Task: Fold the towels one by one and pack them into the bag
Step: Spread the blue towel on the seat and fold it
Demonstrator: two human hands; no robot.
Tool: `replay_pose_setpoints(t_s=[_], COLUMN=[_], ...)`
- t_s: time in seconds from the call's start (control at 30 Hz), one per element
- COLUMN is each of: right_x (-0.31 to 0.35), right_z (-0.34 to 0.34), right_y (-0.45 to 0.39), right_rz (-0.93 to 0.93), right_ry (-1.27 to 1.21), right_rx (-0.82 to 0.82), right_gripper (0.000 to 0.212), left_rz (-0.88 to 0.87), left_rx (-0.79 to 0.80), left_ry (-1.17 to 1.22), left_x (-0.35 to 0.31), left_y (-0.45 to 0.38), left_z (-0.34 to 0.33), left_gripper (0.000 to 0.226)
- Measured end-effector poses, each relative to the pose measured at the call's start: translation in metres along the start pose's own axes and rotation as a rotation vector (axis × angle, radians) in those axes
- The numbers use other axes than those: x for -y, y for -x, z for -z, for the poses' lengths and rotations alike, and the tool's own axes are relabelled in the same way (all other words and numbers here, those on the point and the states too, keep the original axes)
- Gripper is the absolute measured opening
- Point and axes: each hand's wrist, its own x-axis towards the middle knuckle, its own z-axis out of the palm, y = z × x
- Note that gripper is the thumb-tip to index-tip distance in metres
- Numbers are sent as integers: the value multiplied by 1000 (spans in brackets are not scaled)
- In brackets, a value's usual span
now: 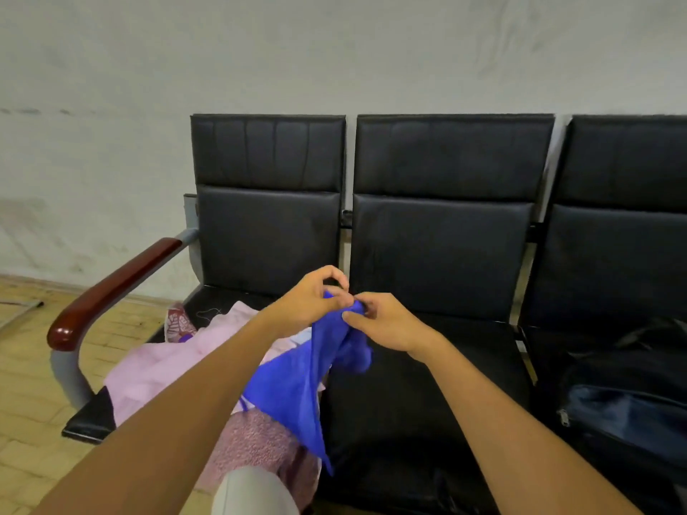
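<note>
Centrally in the frame, a blue towel [297, 381] is pinched at its top corner by the left hand [310, 301] and right hand [383, 321], hanging over the black seats [427, 384]. Pink towels [163, 362] are piled lower left; a dark bag [628, 414] is seen lower right.

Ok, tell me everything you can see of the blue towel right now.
The blue towel is a bright blue, soft, fuzzy-looking cloth, unfolded and hanging loosely. The left hand and the right hand pinch its top edge close together, above the black seats. It drapes down to a pointed corner, in front of the pink towels.
</note>
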Motion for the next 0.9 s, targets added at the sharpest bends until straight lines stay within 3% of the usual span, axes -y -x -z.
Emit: replay_pose_setpoints(t_s=[0.17,0.27,0.43,0.63,0.9], right_x=[14,19,9,-35,-80], right_z=[27,39,68,120,143], right_y=[35,52,75,100,114], right_rz=[56,105,65,-66,-163], right_ry=[82,153,274,328,376], right_rx=[-54,-101,-116,-255,-241], right_gripper=[22,15,4,7,5], left_rz=[41,-3,-101,-122,-39], left_rx=[136,141,-42,-259,-184], left_ry=[-82,-295,-460,-413,-393], left_x=[-45,-62,-72,-55,-32], left_y=[16,19,10,-4,-8], left_z=[-6,-13,-28,-23,-13], left_gripper=[21,15,10,13,13])
